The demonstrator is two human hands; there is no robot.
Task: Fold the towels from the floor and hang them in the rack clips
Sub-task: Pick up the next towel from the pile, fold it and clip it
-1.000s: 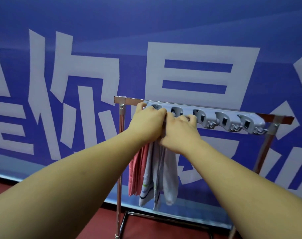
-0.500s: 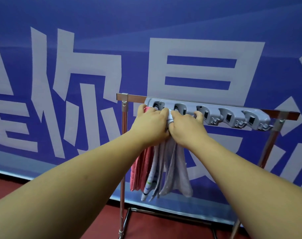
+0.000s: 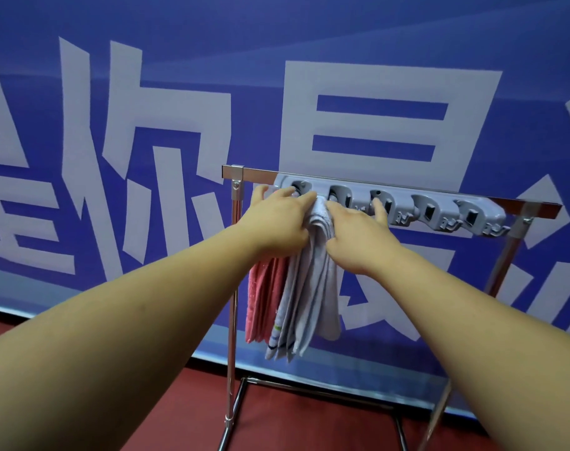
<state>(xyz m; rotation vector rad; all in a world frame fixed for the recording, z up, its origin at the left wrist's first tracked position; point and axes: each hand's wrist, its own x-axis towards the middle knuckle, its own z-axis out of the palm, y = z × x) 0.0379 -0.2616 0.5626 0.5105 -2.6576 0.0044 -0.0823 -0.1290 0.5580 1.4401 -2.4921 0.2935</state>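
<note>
Pale grey-white folded terry towel (image 3: 312,288): hangs in several layers from the left end of the grey plastic clip strip (image 3: 439,209). Its bunched top sits at the strip, between the first and second clips from the left. Your hands cover the spot, so it cannot be told whether a clip has hold of it. The lower left layers carry thin coloured stripes; it is unclear whether they belong to a separate cloth.

Your left hand (image 3: 277,222) grips the bunched top from the left, with the fingers curled over it and reaching the first clip. Your right hand (image 3: 358,236) pinches the same top from the right, with the thumb against the cloth and the index finger stretched up to the third clip.

Pink textured towel (image 3: 260,304): hangs just left of the pale one and touches it. Its top is hidden behind your left hand.

The strip is mounted along the top bar of the chrome metal rack (image 3: 233,288). The rack stands on the dark red floor (image 3: 179,418). Behind it is a blue banner with large white characters (image 3: 114,92).
</note>
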